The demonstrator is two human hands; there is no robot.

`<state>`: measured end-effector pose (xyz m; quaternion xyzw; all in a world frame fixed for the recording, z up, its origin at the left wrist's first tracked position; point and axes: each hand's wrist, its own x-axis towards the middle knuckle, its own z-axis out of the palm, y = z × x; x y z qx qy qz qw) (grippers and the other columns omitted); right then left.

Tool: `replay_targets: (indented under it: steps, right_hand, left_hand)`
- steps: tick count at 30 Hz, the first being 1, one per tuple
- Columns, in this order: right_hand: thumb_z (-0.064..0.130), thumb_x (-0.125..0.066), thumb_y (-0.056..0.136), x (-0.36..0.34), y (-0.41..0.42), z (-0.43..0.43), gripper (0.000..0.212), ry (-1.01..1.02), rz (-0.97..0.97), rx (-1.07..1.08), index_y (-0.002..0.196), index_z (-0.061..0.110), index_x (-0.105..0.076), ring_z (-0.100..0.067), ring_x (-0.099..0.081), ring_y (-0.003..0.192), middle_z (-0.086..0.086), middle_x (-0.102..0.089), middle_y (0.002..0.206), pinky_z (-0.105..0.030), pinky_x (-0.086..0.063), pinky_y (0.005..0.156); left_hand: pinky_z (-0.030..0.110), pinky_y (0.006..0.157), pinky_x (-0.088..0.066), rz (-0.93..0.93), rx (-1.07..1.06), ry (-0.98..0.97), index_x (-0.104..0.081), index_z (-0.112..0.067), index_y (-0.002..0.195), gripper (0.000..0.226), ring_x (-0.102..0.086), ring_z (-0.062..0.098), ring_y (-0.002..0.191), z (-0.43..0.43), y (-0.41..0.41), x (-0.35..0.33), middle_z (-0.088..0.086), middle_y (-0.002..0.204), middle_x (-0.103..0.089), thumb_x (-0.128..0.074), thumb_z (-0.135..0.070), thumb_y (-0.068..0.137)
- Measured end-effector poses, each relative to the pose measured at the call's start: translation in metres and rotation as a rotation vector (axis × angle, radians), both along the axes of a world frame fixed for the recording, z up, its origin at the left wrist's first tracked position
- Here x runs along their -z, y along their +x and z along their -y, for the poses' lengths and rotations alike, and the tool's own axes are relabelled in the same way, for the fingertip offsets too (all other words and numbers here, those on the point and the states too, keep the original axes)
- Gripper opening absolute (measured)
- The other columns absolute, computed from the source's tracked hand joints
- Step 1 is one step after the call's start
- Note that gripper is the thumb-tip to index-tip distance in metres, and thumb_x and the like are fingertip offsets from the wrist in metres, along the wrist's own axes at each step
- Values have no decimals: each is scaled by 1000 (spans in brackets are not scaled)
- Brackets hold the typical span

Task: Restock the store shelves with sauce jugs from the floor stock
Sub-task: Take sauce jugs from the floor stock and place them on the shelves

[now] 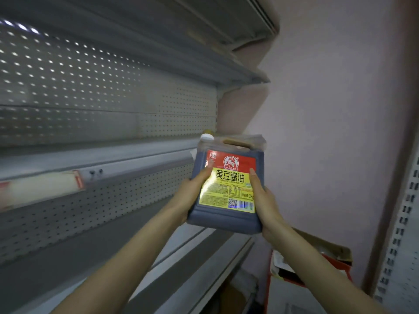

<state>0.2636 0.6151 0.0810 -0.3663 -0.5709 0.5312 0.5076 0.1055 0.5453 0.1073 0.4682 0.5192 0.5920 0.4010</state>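
Both hands are up, and the jug [229,177] sits between them, held in the air at the right-hand end of the shelving. It's a dark, squarish jug with a red and yellow label facing the camera, a white cap [207,137] at its upper left corner and a moulded handle [235,141] across the top. The left hand [192,193] is curled round the jug's left side with the thumb lying up across the label. The right hand [265,200] clamps the right side the same way, thumb pointing up along the label's edge. The fingers behind the jug are hidden on both sides. The jug tips slightly, top leaning away from the camera. Its cap is level with the middle shelf [113,159], and its base is well clear of the lower shelf [204,257] beneath. Whether the top touches the middle shelf, I can't tell. Behind it runs the perforated back panel [90,87], grey and dotted with holes. A red and white price strip [38,184] sits on the shelf edge off to the left. On the right is a plain pink wall [328,109]. An open cardboard box [313,264] with red sides stands down below by the right forearm, and a slotted upright [405,211] is at the far right edge.
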Motion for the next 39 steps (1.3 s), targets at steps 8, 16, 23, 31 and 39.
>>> replay_targets:
  steps: [8,16,23,31,39]
  right_hand:
    - [68,-47,83,-47,-73,31,62,34,-67,-224,116,19,-63,-13,-72,79,2,-74,93,-22,-51,59]
    - [70,-47,82,-75,-145,64,67,88,-96,-437,124,19,-59,-16,-72,86,0,-74,99,-27,-56,69]
    - [87,-43,53,-103,-201,91,96,187,-146,-563,121,21,-57,-18,-73,83,-2,-74,98,-35,-59,75]
    - [74,-38,72,-126,-260,97,75,362,-314,-594,116,16,-57,-11,-71,82,3,-74,91,-33,-55,80]
    - [69,-38,80,-123,-308,71,60,402,-266,-618,105,20,-60,-14,-71,84,2,-74,90,-33,-55,81]
  left_hand:
    - [31,82,-55,-97,-242,65,-71,-12,106,58,-73,21,85,68,-54,-52,6,94,-75,-58,-62,79]
    - [21,65,-53,-142,-460,90,-71,-14,105,53,-73,15,79,127,-96,-80,1,89,-76,-56,-60,83]
    - [43,95,-50,-161,-731,181,-48,-14,137,123,-69,21,98,158,-141,-98,1,114,-70,-59,-93,43]
    - [43,95,-48,-253,-904,348,-48,-20,130,99,-66,16,100,171,-162,-114,-2,114,-66,-56,-87,58]
    - [36,102,-38,-259,-992,358,-38,-23,140,79,-54,14,114,146,-200,-107,-9,125,-52,-50,-69,76]
